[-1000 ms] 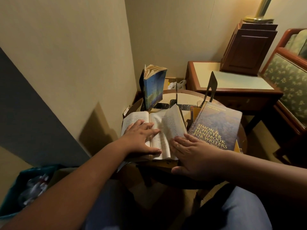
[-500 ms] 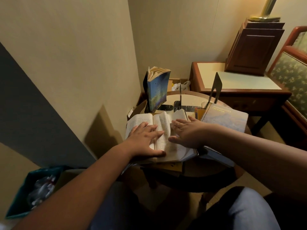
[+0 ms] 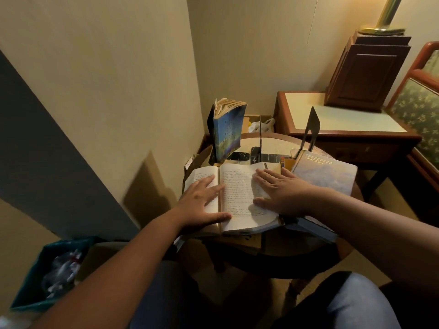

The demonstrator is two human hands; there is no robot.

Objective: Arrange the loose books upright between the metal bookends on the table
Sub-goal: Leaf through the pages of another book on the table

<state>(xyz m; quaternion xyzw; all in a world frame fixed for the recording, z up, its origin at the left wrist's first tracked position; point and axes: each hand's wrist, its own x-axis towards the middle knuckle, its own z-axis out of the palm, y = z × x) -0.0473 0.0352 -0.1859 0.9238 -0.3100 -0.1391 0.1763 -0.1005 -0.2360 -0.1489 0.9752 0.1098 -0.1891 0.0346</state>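
Black bookend [image 3: 210,138] mostly behind blue book [image 3: 226,134]

Front of round wooden surface [image 3: 282,143] taken: open white-paged book [image 3: 237,193] and grey-blue textbook [image 3: 325,174] lie flat. Upright blue paperback [image 3: 226,136] blocks back left. Bare strip free between thin black metal bookend [image 3: 260,138] and tall black metal bookend [image 3: 311,129]. Beige wall [image 3: 118,91] close on left.

both bare forearms reach forward and converge over the near edge of the round wood-rimmed tabletop [image 3: 278,144]. the left hand [image 3: 202,200] lies palm down, fingers straight and spread, thumb stretched out to the right. the right hand [image 3: 282,193] lies flat just beside it, not touching it, fingers straight and angled left.
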